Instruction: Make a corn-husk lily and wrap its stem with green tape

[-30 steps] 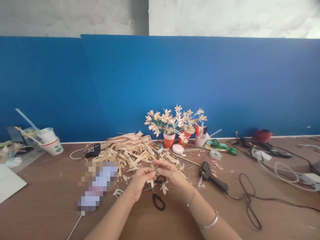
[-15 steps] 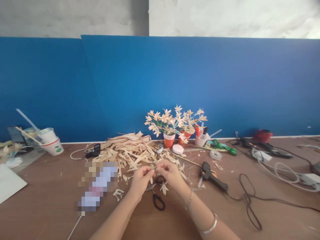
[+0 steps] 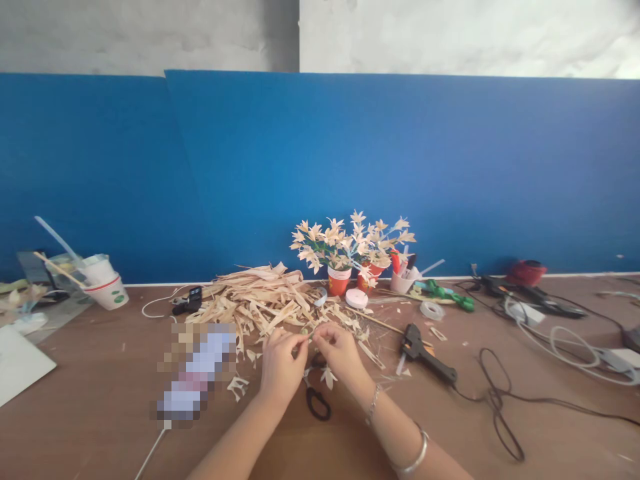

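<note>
Fingertips pinched, my left hand point(image 3: 284, 363) and my right hand point(image 3: 336, 348) meet over the table, both on a small green piece point(image 3: 309, 335) between them. Most of that piece is hidden by the fingers. Beneath the hands lie black-handled scissors point(image 3: 319, 404), partly covered, and a pale star-shaped flower point(image 3: 329, 377) beside them. Just beyond is a heap of dry husk strips point(image 3: 265, 293). Behind it, pale flowers point(image 3: 335, 235) on green and blue stems stand in a red cup point(image 3: 339, 281) and another red cup point(image 3: 371, 272).
A black glue gun point(image 3: 425, 353) with its looping cable lies to the right, near a tape roll point(image 3: 432, 310). White cables point(image 3: 555, 340) run at the far right. At left are a cup point(image 3: 111, 293), a white sheet point(image 3: 23, 367) and a blurred-out object point(image 3: 197, 377). A blue partition point(image 3: 320, 147) stands behind.
My left hand has turned, its back now showing more, and its fingers have shifted slightly on the green piece. My right hand has moved slightly left and curled more.
</note>
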`<state>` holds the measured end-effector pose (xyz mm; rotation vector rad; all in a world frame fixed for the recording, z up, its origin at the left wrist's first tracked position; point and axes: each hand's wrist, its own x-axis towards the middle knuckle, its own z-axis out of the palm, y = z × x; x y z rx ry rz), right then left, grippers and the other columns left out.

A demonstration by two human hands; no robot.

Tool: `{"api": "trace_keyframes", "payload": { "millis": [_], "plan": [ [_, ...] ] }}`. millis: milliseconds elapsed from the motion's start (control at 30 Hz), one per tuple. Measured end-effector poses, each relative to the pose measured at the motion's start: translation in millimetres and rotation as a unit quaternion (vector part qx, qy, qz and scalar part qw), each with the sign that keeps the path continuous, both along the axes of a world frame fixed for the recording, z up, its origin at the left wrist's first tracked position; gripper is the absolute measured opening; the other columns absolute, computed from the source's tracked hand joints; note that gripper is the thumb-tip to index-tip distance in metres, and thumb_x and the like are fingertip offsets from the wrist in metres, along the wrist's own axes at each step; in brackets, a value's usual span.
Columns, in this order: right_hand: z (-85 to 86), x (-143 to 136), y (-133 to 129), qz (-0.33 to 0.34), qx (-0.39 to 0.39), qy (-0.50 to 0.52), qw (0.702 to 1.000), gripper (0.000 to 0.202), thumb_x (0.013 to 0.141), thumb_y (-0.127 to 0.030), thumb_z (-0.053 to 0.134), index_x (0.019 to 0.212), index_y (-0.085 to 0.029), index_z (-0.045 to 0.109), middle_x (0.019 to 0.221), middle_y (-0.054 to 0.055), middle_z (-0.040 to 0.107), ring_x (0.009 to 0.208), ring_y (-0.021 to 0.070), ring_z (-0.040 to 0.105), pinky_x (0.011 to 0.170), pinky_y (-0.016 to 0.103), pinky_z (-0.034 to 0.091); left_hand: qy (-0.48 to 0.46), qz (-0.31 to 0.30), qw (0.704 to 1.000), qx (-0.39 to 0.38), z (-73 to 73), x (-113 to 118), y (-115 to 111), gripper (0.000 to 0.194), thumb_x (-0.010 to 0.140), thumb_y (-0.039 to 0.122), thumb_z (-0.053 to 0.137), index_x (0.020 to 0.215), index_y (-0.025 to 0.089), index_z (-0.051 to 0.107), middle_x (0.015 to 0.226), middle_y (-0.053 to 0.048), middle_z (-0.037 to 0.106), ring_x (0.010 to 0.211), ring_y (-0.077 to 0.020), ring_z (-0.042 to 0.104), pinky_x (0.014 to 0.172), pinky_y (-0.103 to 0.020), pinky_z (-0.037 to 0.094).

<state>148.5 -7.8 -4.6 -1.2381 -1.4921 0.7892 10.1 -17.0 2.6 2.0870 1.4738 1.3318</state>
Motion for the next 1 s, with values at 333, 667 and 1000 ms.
{"api": "trace_keyframes", "payload": {
  "millis": [333,667,1000],
  "plan": [
    [5.9,1,-2,-0.006,-0.052,-0.013,0.999,0.011,0.068,-0.024,0.054,0.063,-0.017,0.06,0.066,0.001,0.06,0.063,0.0157,0.054,0.059,0.026,0.042,-0.136,-0.035,0.982,-0.127,-5.4,0,6,0.013,0.07,0.023,0.057,0.074,0.02,0.069,0.076,-0.006,0.065,0.077,-0.0226,0.058,0.076,-0.034,0.042],
    [46.6,80,-6,-0.104,-0.14,-0.386,0.906,0.015,0.066,-0.015,0.052,0.071,-0.017,0.066,0.075,0.009,0.066,0.075,0.0245,0.06,0.066,0.032,0.04,-0.258,-0.072,0.922,-0.279,-3.6,3,7,0.022,0.066,0.03,0.06,0.08,0.014,0.067,0.065,-0.003,0.068,0.064,-0.0185,0.06,0.062,-0.028,0.043],
    [10.8,165,-39,-0.243,-0.25,-0.534,0.77,0.041,0.07,-0.005,0.046,0.111,-0.007,0.049,0.105,0.022,0.056,0.101,0.0332,0.054,0.077,0.04,0.038,-0.321,-0.078,0.889,-0.318,3.9,7,1,0.025,0.06,0.035,0.066,0.075,0.015,0.067,0.061,-0.002,0.067,0.065,-0.0186,0.059,0.064,-0.028,0.042]
  ]
}}
